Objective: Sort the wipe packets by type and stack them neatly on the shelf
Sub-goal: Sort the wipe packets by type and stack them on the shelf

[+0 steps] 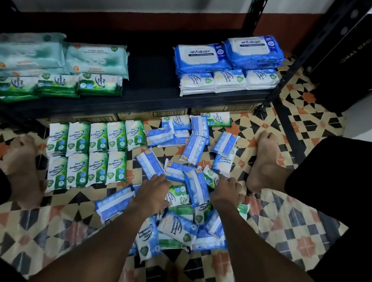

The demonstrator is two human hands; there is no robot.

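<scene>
Both hands are down in the mixed pile (181,227) of blue and green wipe packets on the patterned floor (289,219), in the lower centre of the frame. The left hand (152,192) lies palm-down on the packets. The right hand (227,191) has its fingers bent into the heap. Whether either hand actually grips a packet I cannot tell. Between them lies a blue packet (196,187), its long axis running from upper left to lower right, about as near one hand as the other. Sorted rows of green packets (87,150) stand at centre left, on the left hand's side. The shelf (149,87) crosses the upper frame beyond the pile. Its small white-and-blue stack (213,82) sits upper right, and the green stack (58,85) upper left. A blue packet would probably travel up and right, which suits the right hand.
</scene>
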